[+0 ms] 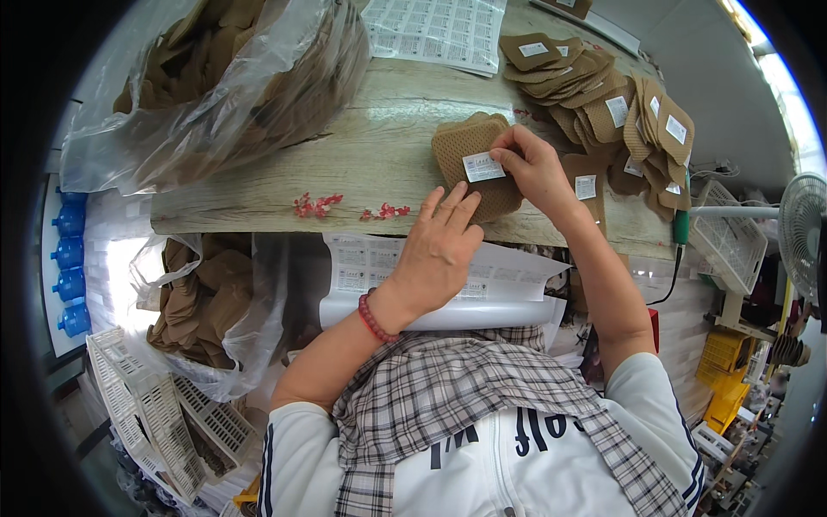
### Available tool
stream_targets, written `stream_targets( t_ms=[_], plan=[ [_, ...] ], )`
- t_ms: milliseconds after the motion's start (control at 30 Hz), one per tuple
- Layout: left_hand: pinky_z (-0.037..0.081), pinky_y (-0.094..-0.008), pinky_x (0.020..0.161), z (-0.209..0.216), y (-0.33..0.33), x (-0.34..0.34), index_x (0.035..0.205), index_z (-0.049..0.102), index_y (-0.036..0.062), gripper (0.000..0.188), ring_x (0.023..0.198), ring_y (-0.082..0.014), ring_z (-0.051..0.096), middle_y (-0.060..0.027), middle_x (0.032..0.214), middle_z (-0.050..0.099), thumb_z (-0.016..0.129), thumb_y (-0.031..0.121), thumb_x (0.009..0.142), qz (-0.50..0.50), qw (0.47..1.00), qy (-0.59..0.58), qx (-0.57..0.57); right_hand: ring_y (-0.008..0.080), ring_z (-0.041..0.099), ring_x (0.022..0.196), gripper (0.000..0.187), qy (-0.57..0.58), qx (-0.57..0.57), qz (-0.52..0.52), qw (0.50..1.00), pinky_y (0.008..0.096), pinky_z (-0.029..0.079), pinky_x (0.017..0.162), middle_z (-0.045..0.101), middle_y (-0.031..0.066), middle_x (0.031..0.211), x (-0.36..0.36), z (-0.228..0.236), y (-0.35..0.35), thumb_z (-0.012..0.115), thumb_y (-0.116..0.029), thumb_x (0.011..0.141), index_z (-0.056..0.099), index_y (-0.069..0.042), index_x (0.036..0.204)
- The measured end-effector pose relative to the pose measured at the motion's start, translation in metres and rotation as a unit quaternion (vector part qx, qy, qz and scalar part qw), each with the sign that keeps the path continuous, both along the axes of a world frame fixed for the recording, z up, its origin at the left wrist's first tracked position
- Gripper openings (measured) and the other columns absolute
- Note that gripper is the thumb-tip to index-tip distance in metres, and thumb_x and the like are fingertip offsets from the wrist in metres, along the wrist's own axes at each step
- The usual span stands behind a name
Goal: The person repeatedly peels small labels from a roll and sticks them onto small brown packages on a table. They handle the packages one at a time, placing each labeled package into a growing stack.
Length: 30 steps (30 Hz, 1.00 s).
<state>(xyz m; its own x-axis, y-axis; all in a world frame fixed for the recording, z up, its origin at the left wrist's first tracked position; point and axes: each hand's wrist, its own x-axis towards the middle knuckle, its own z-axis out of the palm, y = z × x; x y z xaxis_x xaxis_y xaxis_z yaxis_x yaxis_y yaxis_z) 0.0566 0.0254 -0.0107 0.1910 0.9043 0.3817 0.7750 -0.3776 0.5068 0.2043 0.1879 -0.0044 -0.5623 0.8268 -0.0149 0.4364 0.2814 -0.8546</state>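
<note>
A small stack of brown, mesh-textured pads [458, 146] with rounded corners lies near the front edge of the table. Across the top pad is a white printed label [476, 169]. Thumb and fingers of my right hand [536, 168] pinch the label's right end. My left hand [438, 250] rests with its fingers stretched out, fingertips at the label's lower edge and the pad. Below it, a sheet of white printed labels [379, 265] hangs at the table's front edge, curled along its lower side.
Labelled brown pads [594, 95] overlap in a heap at the right. A clear plastic bag [258, 95] of brown pieces stands far left, another bag [245, 293] below the table. More label sheets [435, 30] lie at the back. A fan [801, 233] stands right; white crates [142, 414] sit lower left.
</note>
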Motion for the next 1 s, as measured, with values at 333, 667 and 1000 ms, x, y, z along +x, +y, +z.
stream_targets(
  t_ms=[333,667,1000],
  plan=[
    [0.03,-0.0548,0.113,0.0006,0.0006,0.0002,0.081,0.059,0.0009,0.005,0.131,-0.0402,0.047,-0.0245,0.13,0.055,0.054,0.0,0.082,-0.002,1.0,0.007,-0.001,0.0069,0.051,0.075,0.01,-0.014,-0.042,0.009,0.999,0.025,0.045,0.068,0.061,0.0,0.08,-0.0004,0.0025,0.0051,0.065,-0.009,0.092,0.062,0.0,0.091],
    [0.03,-0.0548,0.113,0.0002,0.0001,0.0004,0.081,0.058,0.0,0.005,0.13,-0.0407,0.048,-0.0258,0.132,0.052,0.053,0.001,0.082,-0.007,1.0,0.006,-0.003,0.0081,0.053,0.078,0.01,-0.028,-0.006,0.001,1.0,0.0267,0.046,0.071,0.063,0.0017,0.081,-0.0022,0.0023,0.0015,0.066,-0.01,0.092,0.063,-0.001,0.093],
    [0.032,-0.0535,0.112,0.0043,-0.0001,0.0027,0.08,0.056,-0.0018,0.005,0.132,-0.0409,0.044,-0.031,0.147,0.037,0.052,0.0,0.084,0.009,0.999,-0.043,-0.009,0.0216,0.062,0.074,0.012,-0.007,0.02,-0.011,1.0,0.0352,0.049,0.071,0.068,0.0121,0.081,-0.003,0.0014,-0.0001,0.07,-0.01,0.087,0.064,0.0,0.091]
  ],
)
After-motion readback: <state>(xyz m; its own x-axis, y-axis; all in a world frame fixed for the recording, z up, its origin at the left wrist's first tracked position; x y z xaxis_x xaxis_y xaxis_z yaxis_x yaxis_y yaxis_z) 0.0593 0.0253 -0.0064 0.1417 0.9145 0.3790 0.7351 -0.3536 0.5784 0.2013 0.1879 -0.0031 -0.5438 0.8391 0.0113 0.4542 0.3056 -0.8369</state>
